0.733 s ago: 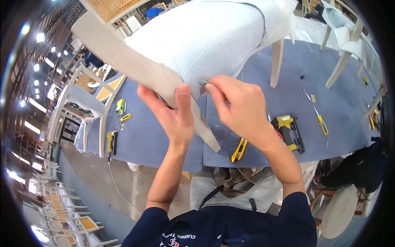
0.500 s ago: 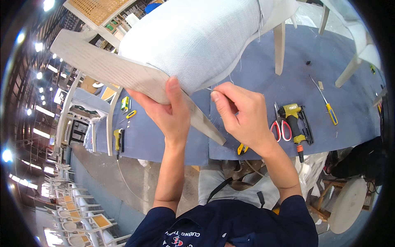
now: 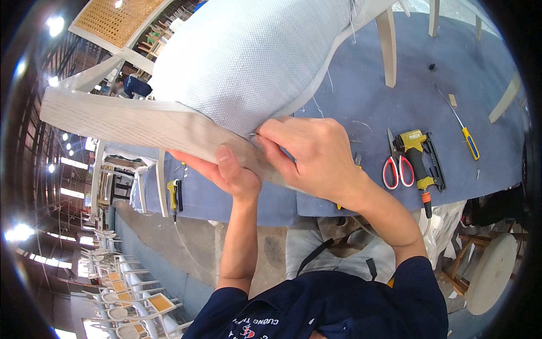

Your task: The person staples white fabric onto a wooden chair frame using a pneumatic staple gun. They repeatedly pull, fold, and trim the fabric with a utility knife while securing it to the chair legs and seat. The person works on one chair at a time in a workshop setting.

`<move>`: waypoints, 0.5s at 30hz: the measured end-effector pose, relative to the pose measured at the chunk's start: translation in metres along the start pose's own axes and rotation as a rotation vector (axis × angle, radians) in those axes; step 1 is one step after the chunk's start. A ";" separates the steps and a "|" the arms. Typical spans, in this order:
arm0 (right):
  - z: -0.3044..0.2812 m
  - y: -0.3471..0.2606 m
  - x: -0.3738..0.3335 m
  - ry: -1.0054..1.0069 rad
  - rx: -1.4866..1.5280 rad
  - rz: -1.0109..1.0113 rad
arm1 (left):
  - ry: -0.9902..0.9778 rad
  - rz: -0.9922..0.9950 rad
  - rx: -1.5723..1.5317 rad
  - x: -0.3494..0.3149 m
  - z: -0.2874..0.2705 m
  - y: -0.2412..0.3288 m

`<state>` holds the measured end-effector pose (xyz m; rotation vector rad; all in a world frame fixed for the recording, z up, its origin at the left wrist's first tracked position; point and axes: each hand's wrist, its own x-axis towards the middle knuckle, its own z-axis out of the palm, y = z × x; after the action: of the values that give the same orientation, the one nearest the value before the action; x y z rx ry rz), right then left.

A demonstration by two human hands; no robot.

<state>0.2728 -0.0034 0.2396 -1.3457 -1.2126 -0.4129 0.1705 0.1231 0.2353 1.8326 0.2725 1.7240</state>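
A pale wooden chair [image 3: 130, 121] lies tilted across the table, its padded seat [image 3: 254, 68] covered in light grey-blue woven fabric. Beneath the frame near the seat corner is my left hand [image 3: 234, 178], thumb on the near face and fingers behind the wood. My right hand [image 3: 316, 152] is closed in a pinch at that corner, where fabric meets frame. A thin metal tip shows at its fingertips; the rest of that thing is hidden. Loose threads [image 3: 319, 107] hang along the seat's lower edge.
Right of my right hand, red-handled scissors [image 3: 398, 169], a yellow-green staple gun [image 3: 418, 155] with a hose and a yellow screwdriver [image 3: 470, 141] lie on the blue-grey table cover [image 3: 372, 107]. Another staple gun [image 3: 175, 195] is at the left. Chair legs [image 3: 387, 51] stand beyond.
My right hand has moved left, bringing the thin metal thing from beside the seat corner to the seam. The chair frame has turned to a flatter angle, and my view has shifted.
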 end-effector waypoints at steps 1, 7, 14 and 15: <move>0.001 -0.001 0.001 -0.004 -0.007 -0.007 | 0.014 -0.020 -0.020 0.000 0.000 0.000; 0.005 -0.023 0.001 -0.040 -0.199 0.070 | 0.006 -0.106 -0.118 -0.003 0.000 0.002; 0.007 0.006 0.003 -0.029 -0.064 -0.154 | -0.009 0.032 0.011 -0.003 0.002 0.002; 0.011 0.000 -0.002 0.002 -0.067 -0.114 | -0.022 0.058 0.082 -0.004 0.001 0.002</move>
<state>0.2676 0.0054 0.2353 -1.3369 -1.2873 -0.5397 0.1702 0.1190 0.2334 1.9348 0.2876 1.7538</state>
